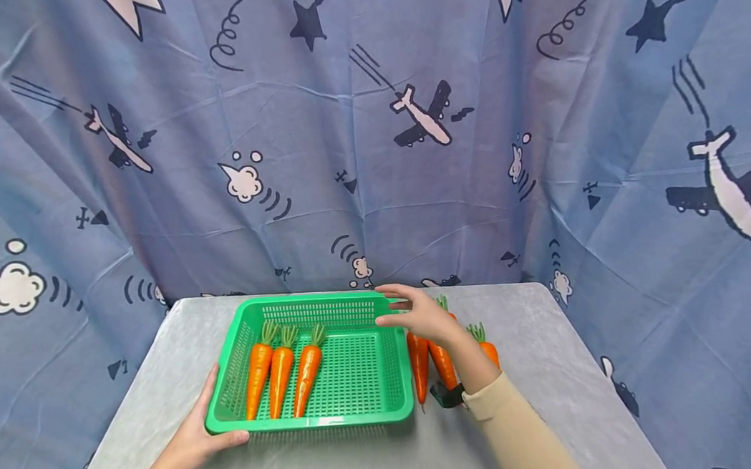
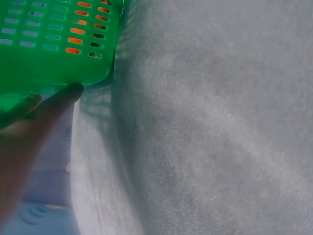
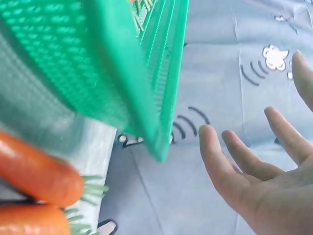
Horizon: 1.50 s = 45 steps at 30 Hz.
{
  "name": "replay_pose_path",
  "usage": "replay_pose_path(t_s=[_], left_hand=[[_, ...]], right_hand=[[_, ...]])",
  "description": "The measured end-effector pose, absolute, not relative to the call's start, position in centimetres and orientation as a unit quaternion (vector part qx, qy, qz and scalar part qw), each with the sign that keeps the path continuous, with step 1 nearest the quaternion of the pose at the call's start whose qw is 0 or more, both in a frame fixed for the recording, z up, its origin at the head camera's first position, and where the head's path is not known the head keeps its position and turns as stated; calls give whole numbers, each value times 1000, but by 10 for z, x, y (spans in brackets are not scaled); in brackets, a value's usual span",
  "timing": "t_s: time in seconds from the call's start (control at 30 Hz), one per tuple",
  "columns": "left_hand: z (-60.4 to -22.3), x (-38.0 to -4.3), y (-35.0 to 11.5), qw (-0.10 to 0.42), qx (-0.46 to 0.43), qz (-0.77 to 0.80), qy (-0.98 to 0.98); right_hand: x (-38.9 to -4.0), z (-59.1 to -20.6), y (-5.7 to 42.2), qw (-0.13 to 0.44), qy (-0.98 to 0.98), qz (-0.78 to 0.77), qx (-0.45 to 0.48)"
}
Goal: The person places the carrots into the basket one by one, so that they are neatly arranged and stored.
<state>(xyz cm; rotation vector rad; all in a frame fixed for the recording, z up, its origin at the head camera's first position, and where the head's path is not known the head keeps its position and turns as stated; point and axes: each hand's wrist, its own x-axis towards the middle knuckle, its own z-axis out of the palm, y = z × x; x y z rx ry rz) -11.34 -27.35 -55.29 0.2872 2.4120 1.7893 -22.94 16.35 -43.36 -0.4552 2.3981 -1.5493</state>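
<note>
Plainly, an airplane-print curtain (image 1: 321, 195) hangs behind a grey-topped table (image 1: 299, 461). On the table sits a green plastic basket (image 1: 322, 421), its front-left corner held between the thumb and fingers of the left hand (image 1: 193, 438). The right hand (image 1: 422, 316), fingers spread and holding nothing, hovers by the back-right corner. Three orange carrots (image 1: 281, 373) lie in the basket's left half; more carrots (image 1: 442, 363) lie just outside its right wall, partly hidden. The step seems to be steadying the basket; the next move likely calls for narrowing the right fingers, on rim or carrot.
</note>
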Motion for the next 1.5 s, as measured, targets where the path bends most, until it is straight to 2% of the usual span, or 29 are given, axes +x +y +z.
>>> replay_pose_path(t_s=[0.33, 1.13, 1.5], left_hand=[[-552, -113, -274, 70, 90, 595, 796], [-553, -113, -274, 66, 89, 594, 797], [-553, -113, -273, 68, 85, 595, 796]], right_hand=[[-223, -457, 194, 94, 829, -540, -109], [-205, -484, 265, 88, 820, -562, -60], [-198, -497, 293, 67, 857, -511, -5]])
